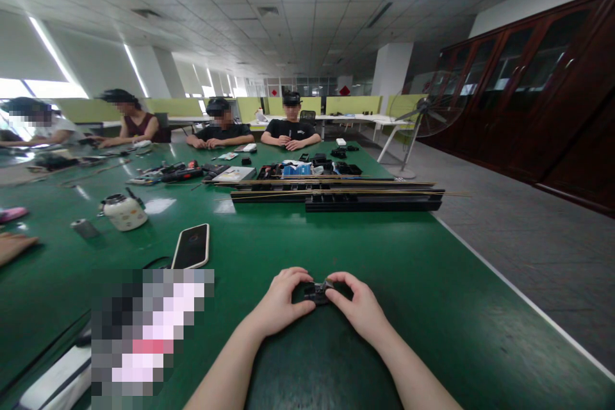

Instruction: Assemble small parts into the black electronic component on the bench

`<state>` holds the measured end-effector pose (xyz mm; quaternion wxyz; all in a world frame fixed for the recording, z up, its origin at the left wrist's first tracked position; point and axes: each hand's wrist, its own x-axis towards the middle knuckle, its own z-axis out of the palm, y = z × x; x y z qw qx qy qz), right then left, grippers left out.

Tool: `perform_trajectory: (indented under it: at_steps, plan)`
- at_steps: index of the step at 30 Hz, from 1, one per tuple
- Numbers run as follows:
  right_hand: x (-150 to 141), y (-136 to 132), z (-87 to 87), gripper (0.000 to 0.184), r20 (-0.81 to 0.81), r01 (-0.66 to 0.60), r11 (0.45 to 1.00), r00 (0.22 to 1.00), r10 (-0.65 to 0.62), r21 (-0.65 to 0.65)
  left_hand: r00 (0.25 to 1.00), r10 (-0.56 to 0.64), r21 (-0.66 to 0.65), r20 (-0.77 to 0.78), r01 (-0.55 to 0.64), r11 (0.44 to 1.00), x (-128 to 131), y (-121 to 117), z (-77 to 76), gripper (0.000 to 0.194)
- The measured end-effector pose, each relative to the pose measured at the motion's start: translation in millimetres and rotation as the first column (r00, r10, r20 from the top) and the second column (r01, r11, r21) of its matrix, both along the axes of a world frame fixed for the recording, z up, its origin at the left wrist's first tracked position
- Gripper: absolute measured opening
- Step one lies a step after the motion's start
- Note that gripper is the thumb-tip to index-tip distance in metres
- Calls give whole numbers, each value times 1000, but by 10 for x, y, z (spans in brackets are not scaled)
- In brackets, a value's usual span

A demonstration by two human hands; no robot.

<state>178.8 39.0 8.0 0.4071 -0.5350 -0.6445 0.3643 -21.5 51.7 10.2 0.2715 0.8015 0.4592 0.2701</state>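
A small black part (316, 293), too small to name more exactly, lies between my hands on the green table (384, 250). My left hand (287, 300) curves around its left side, with thumb and fingers gripping its edge. On the other side, my right hand (356, 304) pinches the part's right end between thumb and forefinger, where a little greyish piece shows. Both hands rest low over the tabletop, close to each other.
Long black rails (375, 204) with thin rods lie across the table ahead. Left of my hands are a phone (192, 246), a white jar (123, 212) and a metal cylinder (84, 228). Several people sit beyond. A standing fan (423, 109) is off the right edge.
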Motion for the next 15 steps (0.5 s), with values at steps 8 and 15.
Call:
perform_trajectory:
  at_steps: [8, 15]
  plan:
    - [4, 31, -25, 18, -175, 34, 999, 984, -35, -11, 1000, 7, -7, -3, -7, 1000, 2, 0, 13, 36]
    - [16, 58, -73, 19, -236, 53, 999, 970, -53, -7, 1000, 10, 11, -7, -10, 1000, 2, 8, 1, 37]
